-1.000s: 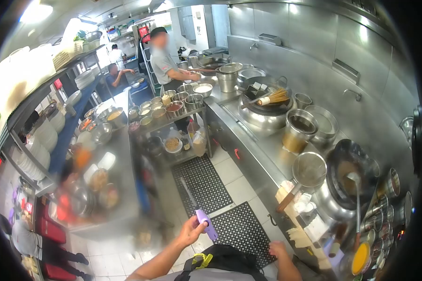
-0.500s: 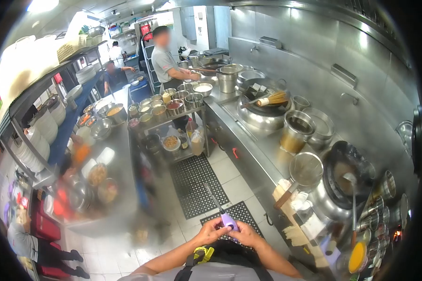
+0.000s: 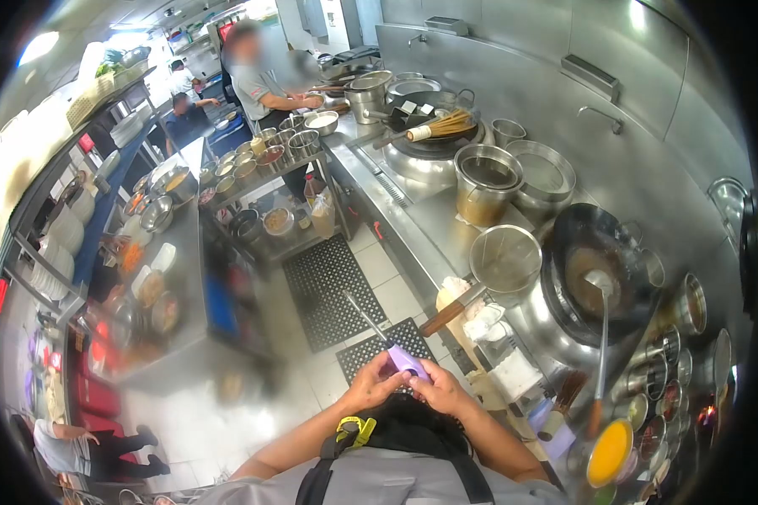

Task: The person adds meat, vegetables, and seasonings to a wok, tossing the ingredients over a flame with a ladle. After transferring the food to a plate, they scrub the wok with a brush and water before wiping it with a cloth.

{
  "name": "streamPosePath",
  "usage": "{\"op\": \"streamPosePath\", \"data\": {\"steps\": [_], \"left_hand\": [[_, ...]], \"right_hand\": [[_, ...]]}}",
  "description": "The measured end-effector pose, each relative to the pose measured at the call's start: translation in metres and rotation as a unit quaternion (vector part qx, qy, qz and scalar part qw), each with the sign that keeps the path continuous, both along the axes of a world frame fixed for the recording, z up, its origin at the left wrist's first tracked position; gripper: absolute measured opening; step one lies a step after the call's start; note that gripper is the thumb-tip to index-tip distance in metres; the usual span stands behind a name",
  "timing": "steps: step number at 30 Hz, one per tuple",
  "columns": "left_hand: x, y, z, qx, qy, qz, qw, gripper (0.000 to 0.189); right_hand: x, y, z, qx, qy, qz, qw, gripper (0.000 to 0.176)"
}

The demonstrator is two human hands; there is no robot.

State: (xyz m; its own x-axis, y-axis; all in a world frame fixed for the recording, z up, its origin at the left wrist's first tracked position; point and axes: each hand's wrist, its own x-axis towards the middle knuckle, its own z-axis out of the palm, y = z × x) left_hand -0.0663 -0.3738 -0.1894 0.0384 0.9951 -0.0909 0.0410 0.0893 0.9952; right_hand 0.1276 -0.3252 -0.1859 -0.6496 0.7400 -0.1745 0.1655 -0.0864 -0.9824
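The left hand [image 3: 377,385] and the right hand [image 3: 436,391] meet in front of the chest, the fingers of both curled shut around the grip of the purple-handled tool [image 3: 406,360]. Its thin metal stem points up and away over the floor mat [image 3: 333,290]. The tool is thus held in the air above the aisle, apart from the steel range [image 3: 413,244] and touching nothing on it. As far as can be judged, it has been picked up and is being gripped or adjusted, but it is not yet applied to anything. Whether its tip is doing anything is too small to tell. Just to the right, at the front edge of the range, lies a strainer pan [image 3: 505,257] with its wooden handle jutting over the edge. Beside it a dark wok [image 3: 640,295] holds brownish contents with a ladle [image 3: 605,337] resting in it, unattended. A yellow sauce bowl [image 3: 608,453] sits at the near end. Farther along the range stand a tall pot [image 3: 484,181] and a bamboo brush [image 3: 442,126], and at the far end a co-worker [image 3: 257,80] works.
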Motion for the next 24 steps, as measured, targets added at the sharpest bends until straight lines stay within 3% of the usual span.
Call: {"op": "streamPosePath", "data": {"steps": [5, 9, 13, 15, 17, 19, 21, 24], "left_hand": [[0.0, 0.004, 0.003, -0.017, -0.067, -0.072, 0.995, 0.037], [-0.045, 0.013, -0.069, -0.023, 0.05, 0.001, 0.998, 0.043], [-0.116, -0.001, -0.149, -0.163, 0.238, 0.056, 0.956, 0.051], [-0.15, -0.019, -0.185, -0.216, 0.304, 0.031, 0.927, 0.054], [-0.185, -0.049, -0.253, -0.261, 0.365, 0.021, 0.894, 0.054], [-0.204, -0.081, -0.271, -0.26, 0.418, 0.014, 0.871, 0.047], [-0.227, -0.104, -0.311, -0.38, 0.372, -0.009, 0.847, 0.041], [-0.227, -0.136, -0.305, -0.457, 0.3, 0.049, 0.836, 0.037]], "right_hand": [[0.008, -0.004, 0.004, -0.063, 0.022, -0.057, 0.996, 0.027], [0.013, 0.0, -0.002, -0.117, 0.025, -0.177, 0.977, 0.028], [0.063, 0.024, 0.053, -0.043, 0.04, -0.349, 0.935, 0.023], [0.103, 0.035, 0.084, 0.031, 0.026, -0.449, 0.893, 0.018], [0.131, 0.034, 0.123, 0.075, 0.063, -0.515, 0.852, 0.018], [0.151, 0.033, 0.15, 0.117, 0.075, -0.564, 0.814, 0.019], [0.166, 0.029, 0.163, 0.144, 0.084, -0.573, 0.803, 0.02], [0.164, 0.025, 0.183, 0.165, 0.088, -0.595, 0.782, 0.021]]}}
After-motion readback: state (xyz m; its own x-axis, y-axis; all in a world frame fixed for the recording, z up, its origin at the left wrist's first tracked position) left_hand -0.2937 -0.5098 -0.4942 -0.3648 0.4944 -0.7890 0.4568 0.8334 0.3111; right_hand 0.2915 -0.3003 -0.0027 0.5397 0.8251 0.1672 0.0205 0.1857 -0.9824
